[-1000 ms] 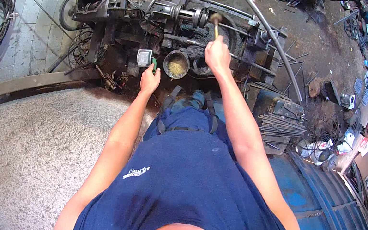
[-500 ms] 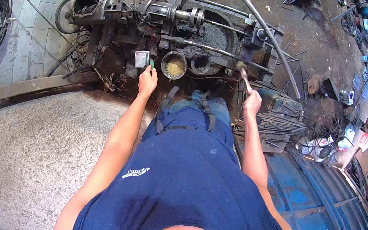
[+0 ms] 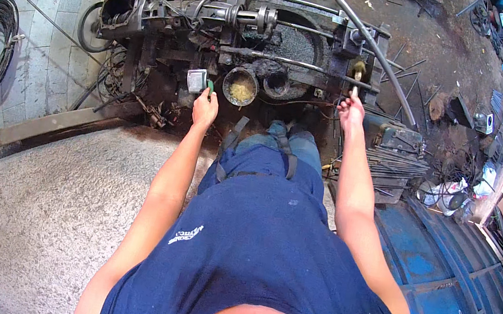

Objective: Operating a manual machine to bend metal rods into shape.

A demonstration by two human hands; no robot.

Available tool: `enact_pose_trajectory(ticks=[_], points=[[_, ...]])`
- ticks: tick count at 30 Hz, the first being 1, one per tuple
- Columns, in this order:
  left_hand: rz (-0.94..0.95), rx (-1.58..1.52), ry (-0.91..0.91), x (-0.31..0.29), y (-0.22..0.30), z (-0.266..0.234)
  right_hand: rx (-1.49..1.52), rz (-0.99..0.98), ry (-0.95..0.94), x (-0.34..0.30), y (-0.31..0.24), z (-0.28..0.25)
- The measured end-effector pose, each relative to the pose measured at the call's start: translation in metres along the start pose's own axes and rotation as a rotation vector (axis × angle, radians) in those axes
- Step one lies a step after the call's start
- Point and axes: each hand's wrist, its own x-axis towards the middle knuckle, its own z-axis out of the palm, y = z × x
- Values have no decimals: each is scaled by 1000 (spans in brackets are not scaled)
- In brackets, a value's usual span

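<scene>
I'm having the left hand [image 3: 205, 109] pinch a green handle [image 3: 211, 86] beside a square box [image 3: 197, 80] while the right hand [image 3: 351, 112] is gripping a brush [image 3: 357, 76] by its near end, probably so it reaches the machine [image 3: 247, 18] ahead, a bucket [image 3: 225, 89] sitting between both hands.

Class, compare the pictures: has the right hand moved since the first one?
Yes: the right hand has moved rightward, farther from the round container.
</scene>
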Motion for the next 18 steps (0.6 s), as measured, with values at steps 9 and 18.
enact_pose_trajectory(ticks=[9,18], points=[[-36,-4,-22,-1,-2,-2,-438,126,235,38,17,-5],[10,-10,-12,-1,-3,-2,36,-210,332,48,28,-15]])
